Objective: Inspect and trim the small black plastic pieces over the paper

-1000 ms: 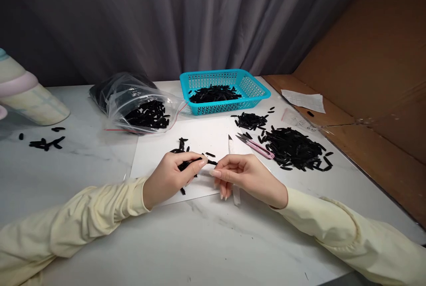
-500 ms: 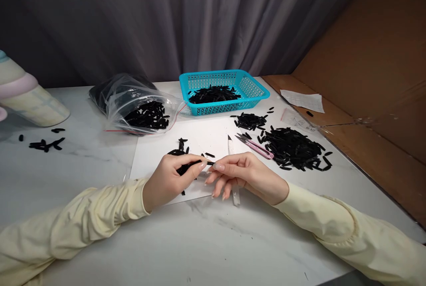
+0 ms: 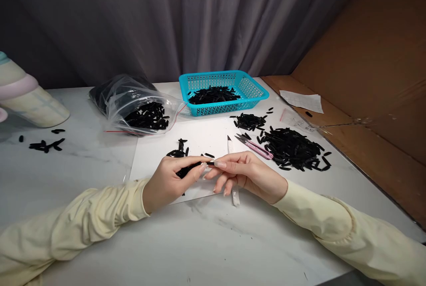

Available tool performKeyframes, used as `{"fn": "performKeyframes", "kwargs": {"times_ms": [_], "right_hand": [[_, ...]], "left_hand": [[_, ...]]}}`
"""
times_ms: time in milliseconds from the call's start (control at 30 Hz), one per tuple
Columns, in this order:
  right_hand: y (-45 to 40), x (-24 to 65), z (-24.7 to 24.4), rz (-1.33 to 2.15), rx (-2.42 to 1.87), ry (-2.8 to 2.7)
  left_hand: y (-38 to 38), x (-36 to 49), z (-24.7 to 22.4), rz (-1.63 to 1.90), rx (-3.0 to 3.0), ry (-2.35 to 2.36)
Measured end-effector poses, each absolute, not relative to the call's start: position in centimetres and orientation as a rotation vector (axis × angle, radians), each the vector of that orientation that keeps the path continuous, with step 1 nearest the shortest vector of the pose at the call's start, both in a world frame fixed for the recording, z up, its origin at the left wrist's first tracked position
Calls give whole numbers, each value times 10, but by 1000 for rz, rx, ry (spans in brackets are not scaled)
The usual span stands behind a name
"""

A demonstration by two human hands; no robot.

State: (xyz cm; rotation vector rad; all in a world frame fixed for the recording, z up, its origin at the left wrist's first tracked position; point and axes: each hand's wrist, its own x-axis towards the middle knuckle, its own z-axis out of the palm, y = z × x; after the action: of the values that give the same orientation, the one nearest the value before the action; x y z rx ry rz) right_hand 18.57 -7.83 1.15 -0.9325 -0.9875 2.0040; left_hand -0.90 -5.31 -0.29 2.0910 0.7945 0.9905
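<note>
Between my two hands is a thin black strip (image 3: 210, 163), one of many small dark oblong pieces here. My left hand (image 3: 171, 177) pinches its left end between thumb and forefinger. The fingertips of my right hand (image 3: 248, 174) close on the right end, with the other fingers loosely curled below. A small heap of black pieces (image 3: 178, 153) lies on the white sheet (image 3: 153, 161), partly hidden behind my left hand. Past my right hand is a white-handled craft knife (image 3: 230, 144), its middle covered by the fingers. Pink-handled thread snips (image 3: 256, 147) rest farther right.
A blue basket (image 3: 229, 109) of black pieces stands at the back, beside an open zip bag (image 3: 146, 115). A large black pile (image 3: 294, 148) and a smaller one (image 3: 250, 121) are at right. A pastel bottle-shaped object (image 3: 36, 99) leans at left. Cardboard (image 3: 372, 77) walls the right side.
Both hands keep their pinch on the black strip. My right fingers have shifted very slightly; the surrounding things stay where they were.
</note>
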Motion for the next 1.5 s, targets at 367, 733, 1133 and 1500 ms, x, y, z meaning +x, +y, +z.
{"fn": "performKeyframes", "kwargs": {"times_ms": [367,733,1133,1500], "right_hand": [[-78,186,11,1990,-913,-988],[-79,184,15,1996,-975,-952],[-80,185,13,1965,-993,-957],[-80,186,13,1938,-991,-993]], "left_hand": [[-54,-8,-1,1018,2114,808],[-54,-8,-1,1077,2158,752],[-56,-7,-3,1172,2205,671],[-55,-8,-1,1170,2186,681]]}}
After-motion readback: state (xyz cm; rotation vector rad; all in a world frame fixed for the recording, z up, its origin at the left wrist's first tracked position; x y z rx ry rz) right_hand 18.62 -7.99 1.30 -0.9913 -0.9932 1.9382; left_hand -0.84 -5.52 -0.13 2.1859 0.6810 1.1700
